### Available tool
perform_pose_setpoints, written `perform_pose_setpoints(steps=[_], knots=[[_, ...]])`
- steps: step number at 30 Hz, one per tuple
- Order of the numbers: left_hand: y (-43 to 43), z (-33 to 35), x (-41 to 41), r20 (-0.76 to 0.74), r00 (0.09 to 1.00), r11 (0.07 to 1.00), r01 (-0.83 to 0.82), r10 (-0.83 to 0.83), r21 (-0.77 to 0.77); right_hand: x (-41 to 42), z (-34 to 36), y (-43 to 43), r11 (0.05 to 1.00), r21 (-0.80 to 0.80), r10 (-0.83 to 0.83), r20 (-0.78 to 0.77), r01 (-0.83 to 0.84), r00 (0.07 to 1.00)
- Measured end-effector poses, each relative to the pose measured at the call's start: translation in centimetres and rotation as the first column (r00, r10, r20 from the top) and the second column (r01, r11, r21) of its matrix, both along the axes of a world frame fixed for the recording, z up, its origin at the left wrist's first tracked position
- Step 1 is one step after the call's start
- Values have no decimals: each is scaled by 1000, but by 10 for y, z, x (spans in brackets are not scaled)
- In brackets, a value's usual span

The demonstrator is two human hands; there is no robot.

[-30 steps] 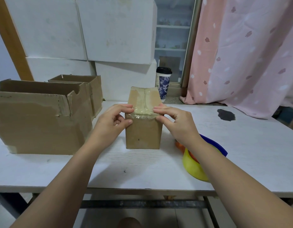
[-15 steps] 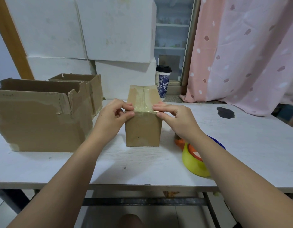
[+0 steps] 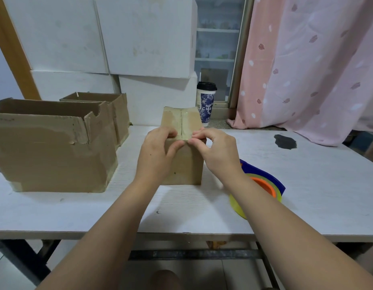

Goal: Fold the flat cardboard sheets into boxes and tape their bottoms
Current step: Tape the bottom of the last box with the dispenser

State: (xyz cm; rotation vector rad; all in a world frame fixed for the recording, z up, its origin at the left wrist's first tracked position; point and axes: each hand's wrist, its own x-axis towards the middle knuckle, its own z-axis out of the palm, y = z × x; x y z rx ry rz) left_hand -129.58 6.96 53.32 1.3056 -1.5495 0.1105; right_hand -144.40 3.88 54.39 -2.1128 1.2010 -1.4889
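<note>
Tape (image 3: 184, 122) is what has changed: a second ago its loose end hung as a shiny band over the front of the small box (image 3: 187, 164), with my two hands out at the corners. Now both have closed in on the middle of that upper front edge. The left grip (image 3: 158, 151) has fingers curled over the edge and its thumb on the front face, clamping the box. The right grip (image 3: 217, 149) pinches thumb and forefinger together on the tape end at the edge. The box stands on the desk (image 3: 306, 185), taped seam up, just beside the tape dispenser (image 3: 263, 185). I judge the strip nearly seated, so this bottom is close to done. Two open boxes (image 3: 51, 153) wait at the left.
</note>
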Motion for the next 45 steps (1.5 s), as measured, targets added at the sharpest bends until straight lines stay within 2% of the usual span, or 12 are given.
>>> perform_pose_setpoints(steps=[3,8,15,22,24,26,28,30,33,36,41,45], knots=[[1,2,1,49,999,1000,-17,17,-2,1,0,0,999,-45,-12,-43,10,999],[7,10,27,79,981,980,168,-177,107,-14,-3,-3,986,65,152,41,-154,988],[7,13,26,134,979,983,140,-155,121,-10,-10,-7,985,76,148,112,-157,983],[12,11,34,118,974,965,169,-196,202,-30,12,-4,890,269,316,222,-369,922],[11,13,33,81,978,962,171,-192,212,-44,16,-4,920,285,227,170,-269,959],[11,14,31,51,983,962,162,-177,218,-62,13,-4,965,261,61,-99,-33,993],[12,13,26,35,987,966,144,-155,216,-82,8,-5,958,250,-24,-413,139,910],[13,13,22,-15,988,963,152,-153,220,-103,4,-5,908,363,19,-531,207,847],[15,13,15,-40,988,968,157,-152,195,-130,4,1,786,601,150,-417,148,896],[18,12,10,-15,994,978,111,-110,177,-143,3,9,700,709,257,-363,86,896],[22,16,-4,-13,996,980,90,-89,178,-145,-16,7,687,686,89,-408,240,909],[29,21,-13,177,979,988,75,-98,135,-145,-21,8,692,654,7,-430,307,903]])
